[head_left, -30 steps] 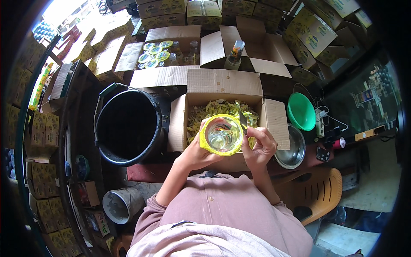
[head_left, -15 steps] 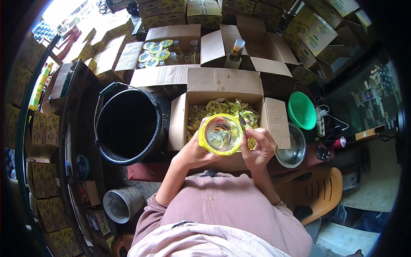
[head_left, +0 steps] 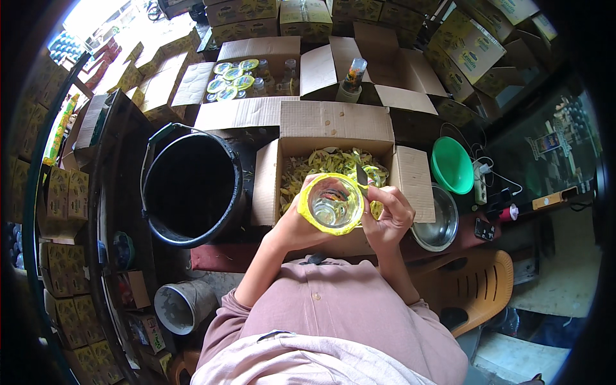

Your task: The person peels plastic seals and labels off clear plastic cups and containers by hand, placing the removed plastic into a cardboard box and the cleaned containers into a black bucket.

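Note:
A glass (head_left: 329,208) with a ragged yellow band round its rim is in my left hand (head_left: 293,221), its mouth tilted toward me. My right hand (head_left: 391,218) pinches a small dark blade (head_left: 361,176) at the rim's right side, its thumb beside the yellow band. Beneath both hands is an open cardboard box (head_left: 414,183) holding many yellow scraps (head_left: 324,158). Some of the scraps are hidden behind the glass and hands.
A black bucket (head_left: 191,186) stands left; a green bowl (head_left: 452,165), steel bowl (head_left: 435,228) and power strip (head_left: 480,186) right. Behind are a box of lidded jars (head_left: 231,82), an upright glass (head_left: 353,76) and stacked cartons (head_left: 467,52). A plastic chair (head_left: 481,289) is low right.
The blade in my right hand has shifted slightly up and left along the rim, and the glass has turned a little. Both hands keep their grip.

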The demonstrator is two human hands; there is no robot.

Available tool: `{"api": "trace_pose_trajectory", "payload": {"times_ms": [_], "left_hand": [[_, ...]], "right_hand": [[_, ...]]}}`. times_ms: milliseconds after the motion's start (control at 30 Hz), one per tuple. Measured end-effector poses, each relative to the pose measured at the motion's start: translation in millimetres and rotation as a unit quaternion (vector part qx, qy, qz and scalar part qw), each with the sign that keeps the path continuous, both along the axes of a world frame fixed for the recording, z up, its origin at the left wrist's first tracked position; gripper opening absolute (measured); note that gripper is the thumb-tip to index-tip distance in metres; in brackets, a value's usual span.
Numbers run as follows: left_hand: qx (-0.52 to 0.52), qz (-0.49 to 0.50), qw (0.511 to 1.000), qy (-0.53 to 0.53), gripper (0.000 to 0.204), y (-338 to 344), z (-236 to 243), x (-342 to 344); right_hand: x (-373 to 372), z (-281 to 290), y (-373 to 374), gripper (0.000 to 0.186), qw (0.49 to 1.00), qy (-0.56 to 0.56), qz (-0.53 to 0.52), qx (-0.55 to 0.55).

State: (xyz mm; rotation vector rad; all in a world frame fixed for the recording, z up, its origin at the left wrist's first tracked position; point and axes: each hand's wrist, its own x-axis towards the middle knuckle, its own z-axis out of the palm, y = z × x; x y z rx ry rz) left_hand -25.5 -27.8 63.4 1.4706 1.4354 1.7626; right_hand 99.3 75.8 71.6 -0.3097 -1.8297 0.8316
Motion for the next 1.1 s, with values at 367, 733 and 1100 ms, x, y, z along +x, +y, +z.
{"api": "trace_pose_trajectory", "payload": {"times_ms": [367,733,1100], "left_hand": [[-0.005,-0.002,0.993,0.121,0.070,0,-15,-5],[-0.018,-0.056,0.996,0.060,0.067,-1,-7,-7],[-0.029,-0.141,0.990,0.000,0.063,4,-3,-16]], "right_hand": [[2,-4,2,0.023,1.000,-0.009,-0.002,-0.013],[3,-2,1,0.025,0.998,-0.008,0.017,-0.054],[2,-2,5,0.026,0.998,-0.010,0.060,-0.032]]}}
